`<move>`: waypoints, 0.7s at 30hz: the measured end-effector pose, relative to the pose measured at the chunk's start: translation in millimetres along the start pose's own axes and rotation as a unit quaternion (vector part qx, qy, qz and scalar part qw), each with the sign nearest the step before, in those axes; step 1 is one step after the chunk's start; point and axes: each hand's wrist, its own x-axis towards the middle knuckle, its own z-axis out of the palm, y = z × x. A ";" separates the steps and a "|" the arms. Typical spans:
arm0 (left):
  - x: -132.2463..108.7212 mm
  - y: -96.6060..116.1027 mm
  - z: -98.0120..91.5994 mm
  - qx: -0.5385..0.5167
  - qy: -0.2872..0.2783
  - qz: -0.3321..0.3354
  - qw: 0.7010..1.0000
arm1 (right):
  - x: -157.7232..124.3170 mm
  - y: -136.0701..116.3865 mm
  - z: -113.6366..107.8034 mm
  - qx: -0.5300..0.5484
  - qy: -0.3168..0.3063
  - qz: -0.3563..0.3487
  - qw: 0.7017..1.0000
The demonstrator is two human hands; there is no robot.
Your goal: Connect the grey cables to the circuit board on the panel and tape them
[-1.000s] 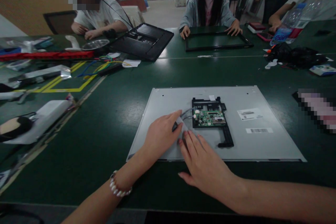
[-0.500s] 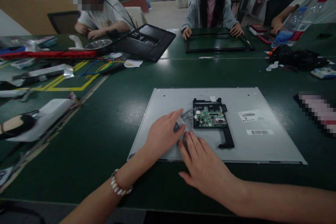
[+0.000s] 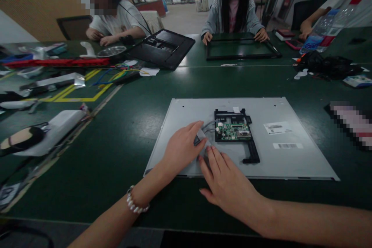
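A grey metal panel lies flat on the dark green table. A black bracket holding a small green circuit board sits on the panel's middle. Thin wires run from the board's left side. My left hand rests on the panel just left of the board, thumb and fingers pinching a small strip of tape at the wires. My right hand lies flat on the panel's front edge, fingers stretched toward the tape.
Across the table one person holds a black frame; another sits by an open black casing. Plastic bottles and black clutter stand at the right. Coloured cables, a red bar and foil bags lie at the left.
The view has drifted slightly. Both hands stay at the same spot beside the board, with only small finger movement on the tape.
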 end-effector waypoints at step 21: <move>0.6 -4.0 3.5 -0.050 0.013 0.020 0.998 | -5.9 -2.4 1.3 -0.014 0.013 -0.053 0.998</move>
